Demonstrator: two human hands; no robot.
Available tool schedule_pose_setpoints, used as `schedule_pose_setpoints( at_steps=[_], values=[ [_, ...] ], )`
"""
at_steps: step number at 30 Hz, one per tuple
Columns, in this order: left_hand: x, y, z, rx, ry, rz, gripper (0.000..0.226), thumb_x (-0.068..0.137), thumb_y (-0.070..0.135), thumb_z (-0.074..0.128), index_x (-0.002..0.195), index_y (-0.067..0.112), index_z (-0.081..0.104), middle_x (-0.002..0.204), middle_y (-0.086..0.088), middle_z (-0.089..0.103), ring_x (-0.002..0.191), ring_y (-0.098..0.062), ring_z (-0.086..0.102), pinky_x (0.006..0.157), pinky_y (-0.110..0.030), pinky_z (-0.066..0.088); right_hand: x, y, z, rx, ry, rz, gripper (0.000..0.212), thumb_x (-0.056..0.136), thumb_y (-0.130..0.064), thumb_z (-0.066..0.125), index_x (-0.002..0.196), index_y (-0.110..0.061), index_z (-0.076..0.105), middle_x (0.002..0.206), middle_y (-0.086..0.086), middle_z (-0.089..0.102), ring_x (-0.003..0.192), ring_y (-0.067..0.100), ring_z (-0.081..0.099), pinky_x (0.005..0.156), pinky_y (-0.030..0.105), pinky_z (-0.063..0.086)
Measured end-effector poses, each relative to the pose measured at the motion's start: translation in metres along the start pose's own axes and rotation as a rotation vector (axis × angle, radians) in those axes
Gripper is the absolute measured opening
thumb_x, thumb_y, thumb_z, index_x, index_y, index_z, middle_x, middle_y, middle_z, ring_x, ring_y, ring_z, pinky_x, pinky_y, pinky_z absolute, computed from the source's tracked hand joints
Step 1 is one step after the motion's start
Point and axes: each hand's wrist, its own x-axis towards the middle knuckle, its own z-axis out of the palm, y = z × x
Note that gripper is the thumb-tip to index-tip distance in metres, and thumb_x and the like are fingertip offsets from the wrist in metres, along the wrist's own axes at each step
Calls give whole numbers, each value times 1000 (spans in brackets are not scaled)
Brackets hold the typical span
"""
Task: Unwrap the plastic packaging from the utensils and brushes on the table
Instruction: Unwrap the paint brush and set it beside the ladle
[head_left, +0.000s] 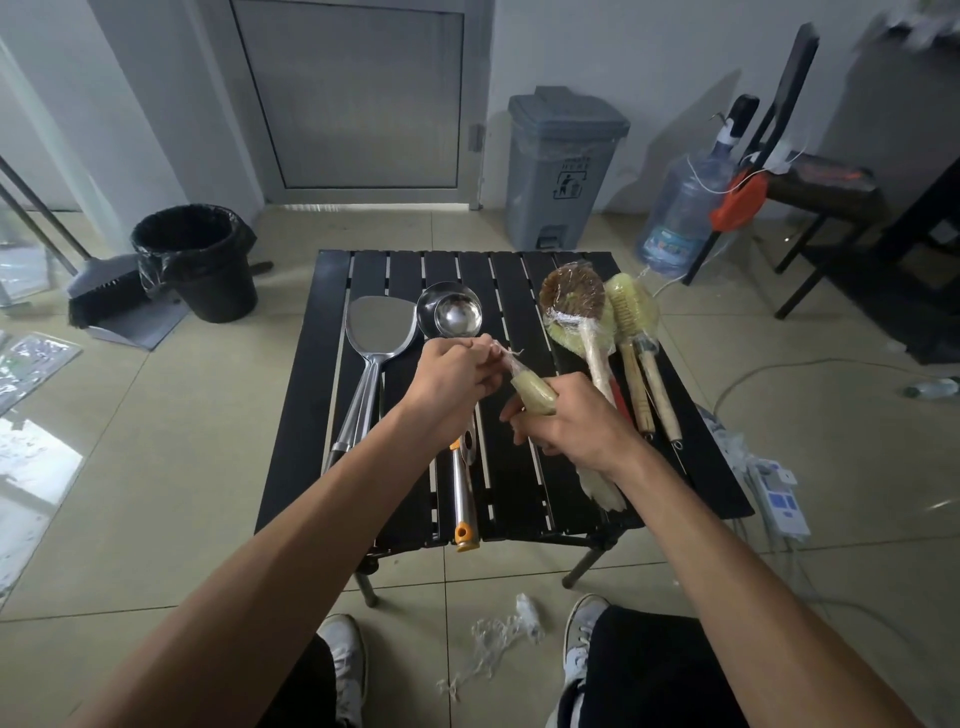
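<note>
While the right hand (571, 421) grips the wrapped brush (532, 396) above the table (519, 483), the left hand (452, 384) pinches its plastic tail (506, 358) just beyond; the brush axis points from right hand toward left.

A low black slatted table (311, 395) carries everything. On its left half lies a steel spatula (382, 327), blade toward the far edge and handle running back toward the near-left corner. Just to its right lies a steel ladle (451, 310), bowl up beside the blade. A metal handle with an orange end (464, 499), probably the ladle's, reaches the near edge. On the right half lies a round brown brush (571, 304) in clear plastic wrap. Beside it are pale bristle brushes (631, 306) with wooden handles.
</note>
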Motion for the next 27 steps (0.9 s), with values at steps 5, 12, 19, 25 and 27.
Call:
schedule_pose_setpoints(
  at_steps=[5, 12, 19, 25, 27],
  values=[
    [7, 0, -5, 5, 41, -7, 38, 108, 1, 45, 72, 5, 55, 71, -10, 55, 67, -20, 57, 72, -33, 50, -4, -7, 1, 236, -151, -14, 18, 91, 6, 66, 108, 3, 66, 70, 14, 67, 51, 16, 51, 46, 23, 39],
    [9, -13, -9, 209, -75, -63, 26, 109, 12, 51, 97, -5, 68, 88, -14, 67, 84, -24, 65, 84, -38, 53, -10, -2, -3, 334, -133, -47, 43, 92, 2, 70, 128, -9, 49, 74, 11, 67, 59, 21, 56, 50, 28, 44],
    [-9, -32, 1, -52, -35, -322, 42, 111, 41, 44, 109, 5, 65, 98, -14, 78, 86, -26, 78, 76, -39, 61, 1, 14, -4, 452, 117, 33, 9, 88, -10, 79, 96, -14, 75, 78, 4, 75, 70, 16, 70, 65, 25, 56],
    [-30, -61, 21, 30, -279, -360, 51, 99, 70, 46, 114, 25, 65, 95, -8, 81, 87, -22, 81, 78, -42, 64, 9, 16, -6, 692, 268, 66, 12, 85, -8, 79, 96, -11, 74, 79, 7, 75, 75, 18, 72, 65, 27, 58],
    [-33, -65, 23, 122, -334, -290, 51, 102, 62, 49, 118, 17, 66, 93, -7, 79, 88, -23, 77, 90, -48, 63, 10, 14, -6, 766, 274, 85, 17, 86, -5, 77, 102, -9, 72, 81, 9, 76, 76, 18, 73, 66, 28, 59]
  ],
)
